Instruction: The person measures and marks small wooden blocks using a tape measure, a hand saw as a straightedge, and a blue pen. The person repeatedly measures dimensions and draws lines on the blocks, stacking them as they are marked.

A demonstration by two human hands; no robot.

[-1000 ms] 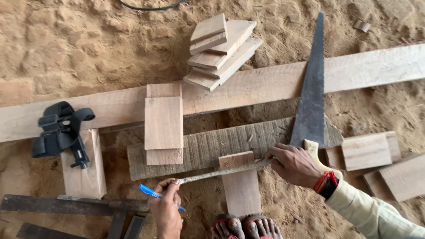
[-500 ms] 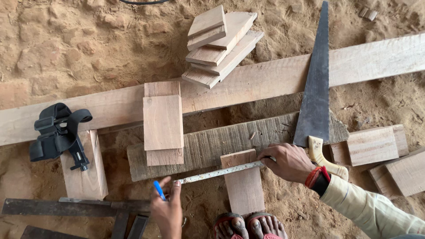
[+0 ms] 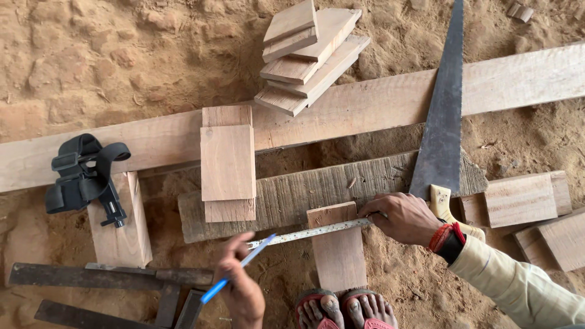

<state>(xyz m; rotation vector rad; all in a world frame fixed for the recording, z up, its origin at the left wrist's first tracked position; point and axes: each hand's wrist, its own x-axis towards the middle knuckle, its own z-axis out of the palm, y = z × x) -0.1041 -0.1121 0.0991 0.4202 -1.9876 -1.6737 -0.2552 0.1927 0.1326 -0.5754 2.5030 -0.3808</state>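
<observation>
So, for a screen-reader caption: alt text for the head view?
Right hand presses a metal ruler across a small wood block; left hand holds a blue pen. Handsaw and planks lie on sandy ground.

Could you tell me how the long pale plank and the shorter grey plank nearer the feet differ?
The long pale plank spans the whole view; the grey plank is much shorter. The pale plank looks smooth and light, the grey plank weathered and rough. The pale plank carries a stack of offcuts; the grey plank lies under the saw blade. Both lie flat on sandy ground, nearly parallel.
</observation>
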